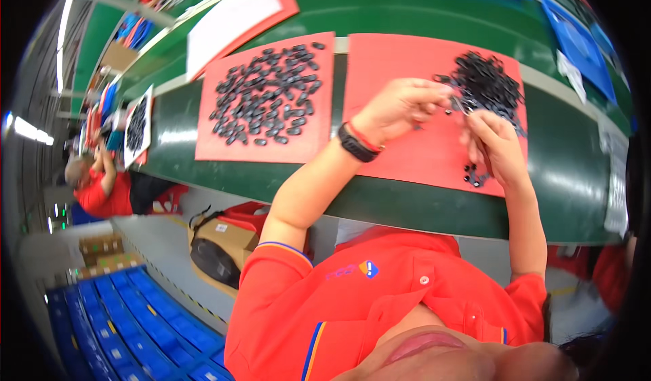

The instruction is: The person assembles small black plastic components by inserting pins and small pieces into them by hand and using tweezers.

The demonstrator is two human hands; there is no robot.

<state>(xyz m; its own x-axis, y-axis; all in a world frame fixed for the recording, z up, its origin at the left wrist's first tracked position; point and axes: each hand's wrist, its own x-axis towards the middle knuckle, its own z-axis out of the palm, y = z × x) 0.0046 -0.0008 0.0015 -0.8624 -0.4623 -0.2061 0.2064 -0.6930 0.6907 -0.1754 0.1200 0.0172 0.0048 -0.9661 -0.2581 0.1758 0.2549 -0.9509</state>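
My left hand (409,108), with a dark band on the wrist, is raised over the right red sheet (386,147). Its thumb and fingers are pinched together, and what they hold is too small to make out. Facing it, my right hand (496,144) is closed on a thin shiny metal piece (462,104), which reaches toward the left fingertips. Just beyond both hands lies a heap of small black ring-like parts (487,76). A smaller group of black parts (473,175) rests beside my right hand, near the sheet's front edge.
Many dark oval pieces (268,93) are spread over a second red sheet (322,147) at left. Blue trays (576,45) stand at the far right of the green table (566,167). A co-worker (102,191) sits far left; blue crates (135,320) and a cardboard box (237,238) stand below.
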